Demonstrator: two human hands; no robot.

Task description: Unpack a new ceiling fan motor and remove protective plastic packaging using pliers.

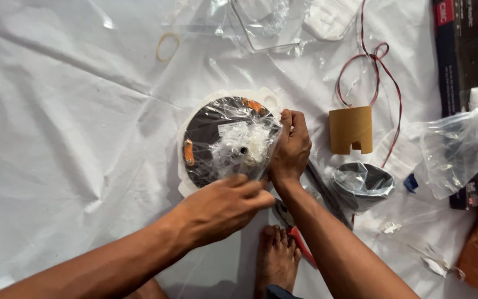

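A round dark disc-shaped motor part (pixel 208 133) with orange tabs lies on a white sheet, wrapped in clear crinkled plastic (pixel 244 145) and resting on a white foam pad (pixel 182 182). My left hand (pixel 222 207) pinches the plastic at the disc's near edge. At the disc's right edge, my right hand (pixel 290 148) is closed on the same wrapping. A short shaft shows at the disc's centre under the plastic.
A tan cardboard sleeve (pixel 351 129) with red and black wires (pixel 380 72) stands to the right. A dark cup in plastic (pixel 362 185), an empty clear bag (pixel 452 152), dark boxes (pixel 466 50), red-handled pliers (pixel 300 243) by my foot (pixel 275 260), and a rubber band (pixel 167 47) lie around.
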